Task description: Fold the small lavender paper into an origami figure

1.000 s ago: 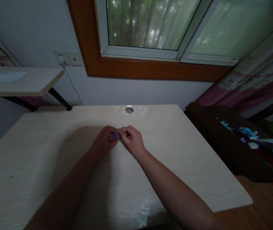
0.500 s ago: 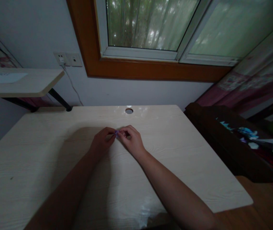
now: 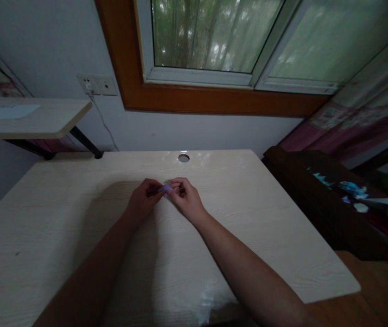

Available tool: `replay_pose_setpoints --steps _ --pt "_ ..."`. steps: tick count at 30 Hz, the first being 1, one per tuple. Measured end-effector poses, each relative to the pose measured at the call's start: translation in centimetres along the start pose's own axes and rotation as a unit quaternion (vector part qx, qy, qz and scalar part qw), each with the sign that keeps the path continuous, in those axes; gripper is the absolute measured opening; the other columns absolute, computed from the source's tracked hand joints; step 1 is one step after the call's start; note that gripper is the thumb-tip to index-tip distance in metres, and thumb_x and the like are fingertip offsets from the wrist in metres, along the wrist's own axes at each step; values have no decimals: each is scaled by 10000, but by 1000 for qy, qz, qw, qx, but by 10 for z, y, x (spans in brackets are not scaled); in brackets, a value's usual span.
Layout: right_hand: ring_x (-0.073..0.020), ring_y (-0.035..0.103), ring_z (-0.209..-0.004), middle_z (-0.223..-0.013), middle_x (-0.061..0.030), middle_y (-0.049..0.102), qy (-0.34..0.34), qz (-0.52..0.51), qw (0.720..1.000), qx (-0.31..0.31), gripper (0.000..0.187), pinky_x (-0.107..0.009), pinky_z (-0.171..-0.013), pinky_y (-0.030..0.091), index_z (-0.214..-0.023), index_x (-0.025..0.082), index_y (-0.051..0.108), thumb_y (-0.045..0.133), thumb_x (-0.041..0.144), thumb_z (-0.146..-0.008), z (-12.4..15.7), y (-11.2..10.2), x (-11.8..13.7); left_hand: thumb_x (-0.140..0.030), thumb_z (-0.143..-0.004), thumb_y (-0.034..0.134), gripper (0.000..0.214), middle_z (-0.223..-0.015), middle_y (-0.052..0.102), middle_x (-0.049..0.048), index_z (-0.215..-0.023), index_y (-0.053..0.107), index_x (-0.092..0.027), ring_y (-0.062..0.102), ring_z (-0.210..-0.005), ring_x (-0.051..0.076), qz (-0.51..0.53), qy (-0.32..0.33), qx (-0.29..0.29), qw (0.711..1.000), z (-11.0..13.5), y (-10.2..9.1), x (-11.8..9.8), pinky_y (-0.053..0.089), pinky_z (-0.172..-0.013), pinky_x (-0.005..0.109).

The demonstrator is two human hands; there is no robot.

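A small purple piece of folded paper (image 3: 165, 188) is pinched between both my hands above the middle of a pale wooden desk (image 3: 78, 236). My left hand (image 3: 143, 200) has its fingers closed on the paper's left side. My right hand (image 3: 187, 198) pinches its right side with curled fingers. Most of the paper is hidden by my fingertips.
A round cable hole (image 3: 183, 157) sits at the desk's far edge. A second tabletop (image 3: 27, 119) stands at the left, under a wall socket (image 3: 97, 85). A dark wooden piece of furniture (image 3: 326, 204) with colourful items lies to the right. A window is above.
My hands stay almost in place; the fingers have shifted a little and slightly more of the purple paper shows between them.
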State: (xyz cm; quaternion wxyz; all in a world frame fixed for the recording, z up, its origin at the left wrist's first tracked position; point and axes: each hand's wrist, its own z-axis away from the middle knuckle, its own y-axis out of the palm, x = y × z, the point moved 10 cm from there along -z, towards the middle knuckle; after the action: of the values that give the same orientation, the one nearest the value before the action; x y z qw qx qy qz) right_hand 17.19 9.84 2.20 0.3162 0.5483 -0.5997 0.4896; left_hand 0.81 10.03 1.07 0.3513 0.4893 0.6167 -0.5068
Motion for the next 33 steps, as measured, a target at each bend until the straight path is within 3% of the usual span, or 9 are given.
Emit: replay_pose_setpoints --steps 4,20,33 --pt "-143 609 -712 -846 -13 668 7 -31 999 1 296 -270 -658 484 -1091 223 573 672 349 -843 -1 2 -4 -386 -748 748 312 -906 706 30 -951 590 -209 696 -840 185 0 -8 2 1000 -1 1 5 563 -796 329" --pt "-146 606 -723 -837 -7 657 31 -96 995 -3 279 -282 -687 469 -1075 230 588 689 295 -823 -3 1 -13 -389 -721 784 355 -865 693 23 -957 603 -196 687 -791 171 51 -31 -4 998 -3 0 12 550 -774 323" --pt "-141 605 -730 -841 -11 658 38 -118 992 7 302 -282 -708 485 -1099 228 612 691 295 -815 -4 1 -14 -396 -722 775 320 -837 695 18 -920 622 -197 686 -759 169 61 -29 -56 996 -4 -13 5 554 -716 298"
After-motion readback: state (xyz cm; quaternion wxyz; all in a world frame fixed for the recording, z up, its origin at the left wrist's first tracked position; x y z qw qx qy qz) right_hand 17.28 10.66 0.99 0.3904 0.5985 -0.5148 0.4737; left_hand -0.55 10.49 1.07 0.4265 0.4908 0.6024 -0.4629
